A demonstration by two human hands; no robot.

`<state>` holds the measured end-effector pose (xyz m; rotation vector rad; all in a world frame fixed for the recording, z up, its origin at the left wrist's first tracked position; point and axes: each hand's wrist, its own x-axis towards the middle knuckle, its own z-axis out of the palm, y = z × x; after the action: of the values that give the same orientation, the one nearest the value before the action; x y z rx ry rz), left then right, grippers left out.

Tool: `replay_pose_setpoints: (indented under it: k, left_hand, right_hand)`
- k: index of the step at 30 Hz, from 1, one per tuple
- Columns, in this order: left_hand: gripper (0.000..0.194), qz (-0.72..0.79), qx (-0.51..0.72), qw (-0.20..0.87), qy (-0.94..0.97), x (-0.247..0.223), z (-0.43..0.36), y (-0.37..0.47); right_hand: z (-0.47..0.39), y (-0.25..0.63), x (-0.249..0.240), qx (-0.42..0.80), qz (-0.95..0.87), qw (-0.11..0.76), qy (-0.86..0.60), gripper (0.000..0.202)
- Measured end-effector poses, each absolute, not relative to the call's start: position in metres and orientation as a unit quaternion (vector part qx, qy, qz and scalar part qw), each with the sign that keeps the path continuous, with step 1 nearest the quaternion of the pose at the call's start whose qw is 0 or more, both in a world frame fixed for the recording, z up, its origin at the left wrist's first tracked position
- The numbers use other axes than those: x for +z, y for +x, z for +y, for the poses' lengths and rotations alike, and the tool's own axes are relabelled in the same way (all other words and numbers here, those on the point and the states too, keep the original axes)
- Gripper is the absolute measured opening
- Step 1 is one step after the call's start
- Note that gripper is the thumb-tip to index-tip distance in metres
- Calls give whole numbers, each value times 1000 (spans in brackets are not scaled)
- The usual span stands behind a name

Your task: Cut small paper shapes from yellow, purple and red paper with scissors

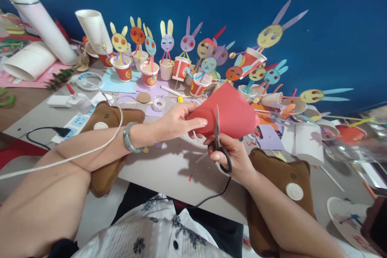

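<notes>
A sheet of red paper (234,109) is held up over the table, its left edge pinched between the thumb and fingers of my left hand (181,121). Black-handled scissors (225,159) are in my right hand (236,155), with fingers through the loops. Their blades point away from me and lie across the red paper, just right of my left thumb. Whether the blades are fully closed is hard to make out. A small red scrap (190,177) lies on the table below my hands.
Paper-cup rabbit figures (181,68) line the back by the blue wall. Brown cushions (281,193) lie under both forearms. A power strip (77,123) and white cable sit left, a clear tape roll (159,103) mid-table, stacked paper cups (93,30) behind. White cups (310,143) crowd the right.
</notes>
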<state>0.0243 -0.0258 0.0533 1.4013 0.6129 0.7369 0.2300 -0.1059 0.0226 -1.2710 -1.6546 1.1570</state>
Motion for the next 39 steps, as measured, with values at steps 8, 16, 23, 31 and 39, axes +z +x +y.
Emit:
replay_pose_setpoints:
  k: [8,16,23,31,39]
  left_hand:
    - [6,266,325,668,615,55,-26,24]
    - [7,262,330,663,619,57,-26,24]
    - [6,280,320,654,625,56,-26,24]
    - [8,278,321,657,623,55,-26,24]
    - [10,288,318,638,640,55,-26,22]
  right_hand:
    - [-107,231,22,446,-646,367,-499,60]
    - [-107,230,23,435,-646,358,-514,63]
    - [-107,227,26,457,-636,374,-497,59]
    - [-107,228,28,449,-639,374,-500,57]
    - [-107,230,27,441,-641,369,-509,58]
